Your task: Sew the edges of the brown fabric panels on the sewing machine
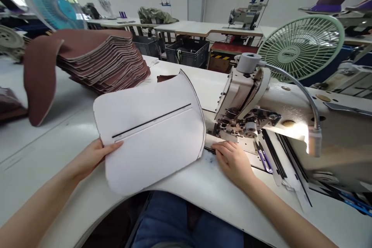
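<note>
My left hand point(97, 153) grips the left edge of a white padded panel point(157, 139), thumb on top and fingers underneath. A thin black strip point(152, 120) runs across the panel's face, with a faint line beside it. The panel is tilted up off the white table, its curved right edge close to the sewing machine point(241, 100). Down on the machine bed lies my right hand point(232, 159), palm down and fingers stretched forward just before the needle area. It touches the bed beside a dark slot; nothing shows in its grasp.
A tall stack of brown panels point(107, 62) stands at the back left. Purple-handled thread snips point(264, 159) lie on the bed, right of my right hand, near several black strips point(276, 155). A green fan point(300, 48) stands behind the machine. Grey crates point(188, 52) sit beyond the table.
</note>
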The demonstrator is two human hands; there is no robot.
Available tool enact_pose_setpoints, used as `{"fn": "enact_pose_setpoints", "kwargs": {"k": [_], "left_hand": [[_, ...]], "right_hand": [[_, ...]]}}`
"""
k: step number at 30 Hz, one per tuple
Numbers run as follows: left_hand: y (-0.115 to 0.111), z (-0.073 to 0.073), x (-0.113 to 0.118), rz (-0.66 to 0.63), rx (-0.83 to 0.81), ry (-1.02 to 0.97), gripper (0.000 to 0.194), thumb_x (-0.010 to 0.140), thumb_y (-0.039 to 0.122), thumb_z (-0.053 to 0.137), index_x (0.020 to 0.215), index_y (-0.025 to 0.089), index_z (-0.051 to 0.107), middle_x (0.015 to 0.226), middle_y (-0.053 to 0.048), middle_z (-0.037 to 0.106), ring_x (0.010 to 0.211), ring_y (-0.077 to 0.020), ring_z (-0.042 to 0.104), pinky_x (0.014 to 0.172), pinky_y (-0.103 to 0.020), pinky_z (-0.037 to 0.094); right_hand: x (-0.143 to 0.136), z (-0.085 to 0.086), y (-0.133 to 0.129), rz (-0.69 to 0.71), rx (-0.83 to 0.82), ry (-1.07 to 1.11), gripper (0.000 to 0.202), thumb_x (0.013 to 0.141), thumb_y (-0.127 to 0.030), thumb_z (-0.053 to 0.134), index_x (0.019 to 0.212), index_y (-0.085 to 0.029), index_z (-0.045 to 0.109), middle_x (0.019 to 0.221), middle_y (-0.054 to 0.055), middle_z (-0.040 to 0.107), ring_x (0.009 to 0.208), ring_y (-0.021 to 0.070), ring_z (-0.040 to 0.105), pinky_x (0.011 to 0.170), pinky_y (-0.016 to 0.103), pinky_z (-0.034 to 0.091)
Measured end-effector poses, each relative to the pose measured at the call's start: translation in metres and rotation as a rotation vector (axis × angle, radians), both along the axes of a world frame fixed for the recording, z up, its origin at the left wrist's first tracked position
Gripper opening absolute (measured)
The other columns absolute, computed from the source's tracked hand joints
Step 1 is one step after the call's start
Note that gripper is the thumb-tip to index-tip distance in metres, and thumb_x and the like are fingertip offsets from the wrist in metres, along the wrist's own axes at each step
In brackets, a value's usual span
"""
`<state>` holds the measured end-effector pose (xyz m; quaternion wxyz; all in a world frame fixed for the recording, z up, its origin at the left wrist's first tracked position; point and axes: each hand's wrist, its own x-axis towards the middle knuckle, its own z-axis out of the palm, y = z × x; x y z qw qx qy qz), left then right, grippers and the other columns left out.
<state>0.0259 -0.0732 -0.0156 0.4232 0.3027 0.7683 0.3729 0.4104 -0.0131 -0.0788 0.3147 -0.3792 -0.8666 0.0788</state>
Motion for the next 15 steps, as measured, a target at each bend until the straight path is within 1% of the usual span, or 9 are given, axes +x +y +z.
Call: {"fn": "enact_pose_setpoints", "kwargs": {"k": [1, 2, 4, 6, 7, 9, 11, 12, 15], "left_hand": [[-0.013, -0.001, -0.011, -0.011, -0.057, -0.039, 0.064, 0.027, 0.066, 0.082, 0.077, 0.029, 0.069, 0.088, 0.000, 0.076, 0.094, -0.0295, 0.069, 0.076, -0.032, 0.058], [-0.025, -0.002, -0.019, -0.003, -0.098, -0.045, 0.062, 0.028, 0.066, 0.082, 0.076, 0.029, 0.069, 0.087, 0.001, 0.076, 0.093, -0.0293, 0.069, 0.074, -0.032, 0.058], [-0.046, -0.006, -0.032, 0.003, -0.172, -0.052, 0.060, 0.029, 0.067, 0.081, 0.075, 0.031, 0.069, 0.085, 0.002, 0.076, 0.090, -0.0290, 0.070, 0.072, -0.032, 0.058], [-0.060, -0.008, -0.037, -0.007, -0.224, -0.063, 0.060, 0.030, 0.068, 0.080, 0.077, 0.032, 0.069, 0.083, 0.003, 0.076, 0.090, -0.0289, 0.070, 0.073, -0.033, 0.058], [-0.064, -0.008, -0.038, -0.019, -0.240, -0.064, 0.061, 0.030, 0.069, 0.079, 0.078, 0.032, 0.069, 0.082, 0.003, 0.076, 0.091, -0.0289, 0.070, 0.074, -0.033, 0.058], [-0.068, -0.008, -0.040, -0.049, -0.258, -0.051, 0.063, 0.030, 0.069, 0.079, 0.080, 0.031, 0.069, 0.080, 0.003, 0.076, 0.094, -0.0293, 0.070, 0.076, -0.033, 0.057], [-0.068, -0.006, -0.041, -0.073, -0.260, -0.027, 0.064, 0.030, 0.068, 0.079, 0.080, 0.030, 0.068, 0.079, 0.002, 0.076, 0.095, -0.0291, 0.069, 0.077, -0.032, 0.057], [-0.067, -0.005, -0.042, -0.079, -0.256, -0.019, 0.064, 0.031, 0.067, 0.080, 0.082, 0.029, 0.068, 0.081, 0.002, 0.076, 0.095, -0.0285, 0.069, 0.076, -0.031, 0.057], [-0.062, 0.003, -0.047, -0.075, -0.203, -0.001, 0.067, 0.036, 0.063, 0.080, 0.090, 0.028, 0.064, 0.086, 0.001, 0.076, 0.090, -0.0263, 0.070, 0.073, -0.030, 0.057]], "right_hand": [[-0.002, 0.001, 0.000, 0.006, -0.034, 0.011, 0.026, 0.094, -0.020, 0.042, 0.099, -0.019, 0.067, 0.097, 0.009, 0.070, 0.088, 0.0247, 0.060, 0.075, 0.042, 0.048], [-0.006, 0.003, 0.001, 0.013, -0.115, 0.045, 0.026, 0.093, -0.022, 0.043, 0.100, -0.019, 0.068, 0.101, 0.010, 0.070, 0.091, 0.0263, 0.059, 0.079, 0.045, 0.048], [-0.018, 0.008, 0.002, 0.024, -0.368, 0.157, 0.024, 0.088, -0.026, 0.049, 0.099, -0.022, 0.069, 0.108, 0.011, 0.067, 0.099, 0.0295, 0.055, 0.089, 0.050, 0.044], [-0.033, 0.013, 0.002, 0.032, -0.628, 0.264, 0.022, 0.084, -0.031, 0.054, 0.098, -0.023, 0.069, 0.108, 0.010, 0.066, 0.103, 0.0301, 0.055, 0.092, 0.050, 0.042], [-0.041, 0.016, 0.001, 0.037, -0.725, 0.294, 0.023, 0.084, -0.033, 0.053, 0.098, -0.023, 0.068, 0.102, 0.010, 0.067, 0.098, 0.0287, 0.057, 0.088, 0.048, 0.046], [-0.053, 0.021, -0.002, 0.052, -0.870, 0.317, 0.030, 0.088, -0.040, 0.045, 0.106, -0.022, 0.063, 0.082, 0.007, 0.066, 0.077, 0.0233, 0.061, 0.069, 0.039, 0.051], [-0.059, 0.025, -0.007, 0.066, -1.019, 0.351, 0.036, 0.090, -0.045, 0.040, 0.110, -0.021, 0.057, 0.071, 0.003, 0.062, 0.060, 0.0179, 0.059, 0.054, 0.031, 0.048], [-0.060, 0.027, -0.010, 0.072, -1.082, 0.367, 0.036, 0.088, -0.048, 0.041, 0.108, -0.021, 0.056, 0.069, 0.002, 0.060, 0.057, 0.0161, 0.058, 0.050, 0.028, 0.046], [-0.059, 0.028, -0.020, 0.068, -1.209, 0.384, 0.035, 0.079, -0.055, 0.053, 0.085, -0.021, 0.052, 0.061, -0.002, 0.054, 0.050, 0.0127, 0.053, 0.044, 0.023, 0.041]]}}
